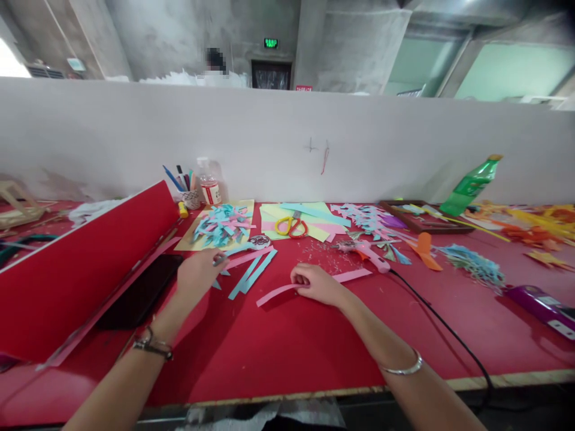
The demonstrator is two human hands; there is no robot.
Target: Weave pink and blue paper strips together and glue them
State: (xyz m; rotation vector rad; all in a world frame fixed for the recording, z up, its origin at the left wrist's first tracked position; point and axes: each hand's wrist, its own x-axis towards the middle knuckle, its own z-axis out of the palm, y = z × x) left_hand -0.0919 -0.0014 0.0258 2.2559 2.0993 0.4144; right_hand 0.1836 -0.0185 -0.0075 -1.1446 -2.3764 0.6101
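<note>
Inward from the surface's (269, 353) near edge, the right hand (314, 284) pinches a pink strip (275, 293). Leftward, the left hand (200, 272) curls its fingers beside blue strips (259, 272); whether they grip anything, I cannot tell. Toward the far edge lie scissors (299, 228).

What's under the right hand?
A pink strip shows to the left of the right hand, and more pink paper to its right, both over the red table. What lies beneath the palm is covered, so whether they join can't be told.
</note>
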